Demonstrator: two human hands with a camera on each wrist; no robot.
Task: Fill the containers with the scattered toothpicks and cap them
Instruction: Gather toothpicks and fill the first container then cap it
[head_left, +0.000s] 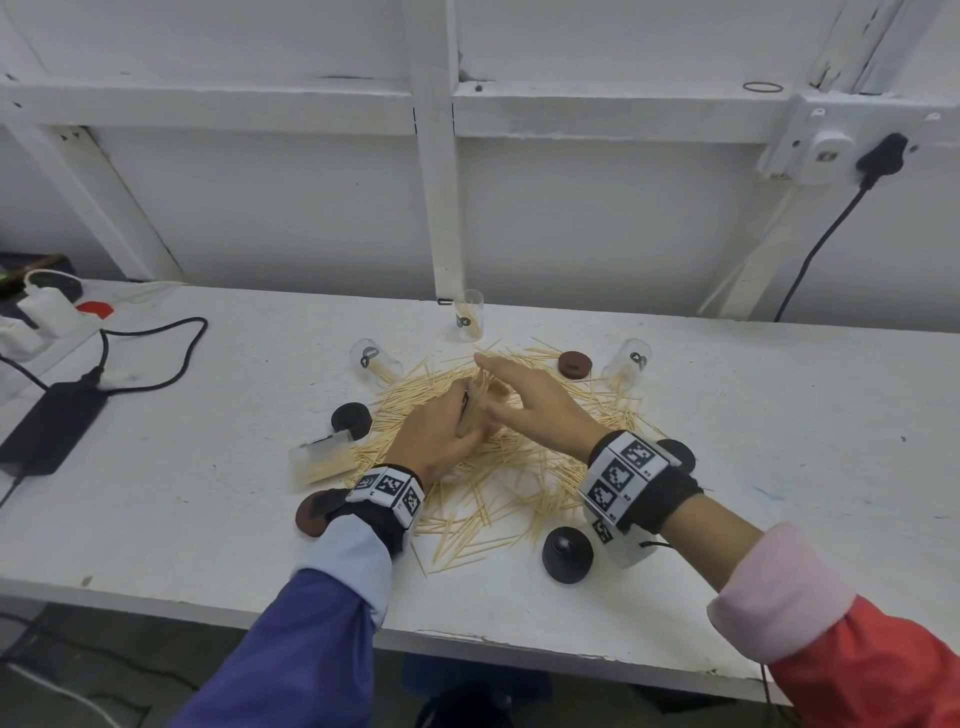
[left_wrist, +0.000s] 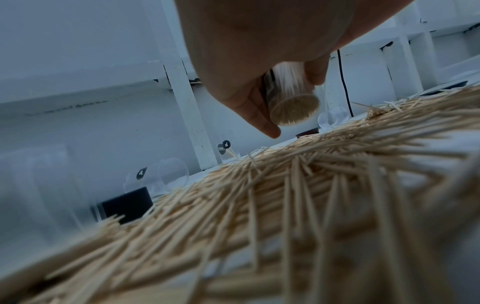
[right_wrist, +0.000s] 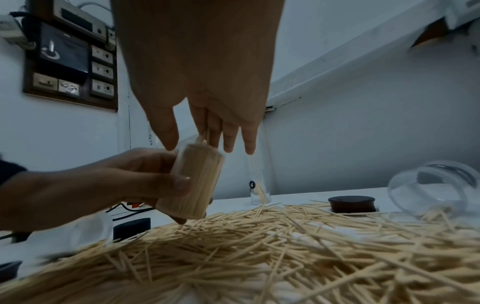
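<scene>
— Left hand (head_left: 439, 434)?
— Fingers curled round a clear container (right_wrist: 193, 183) packed with toothpicks, tilted, above the middle of the toothpick pile (head_left: 498, 457).
— Right hand (head_left: 530, 400)?
— Fingers straight, close together, tips at the container's mouth, a few toothpicks between them.
— Other containers?
— One upright at twelve o'clock (head_left: 469, 315); black cap (head_left: 567, 553) at five.
</scene>
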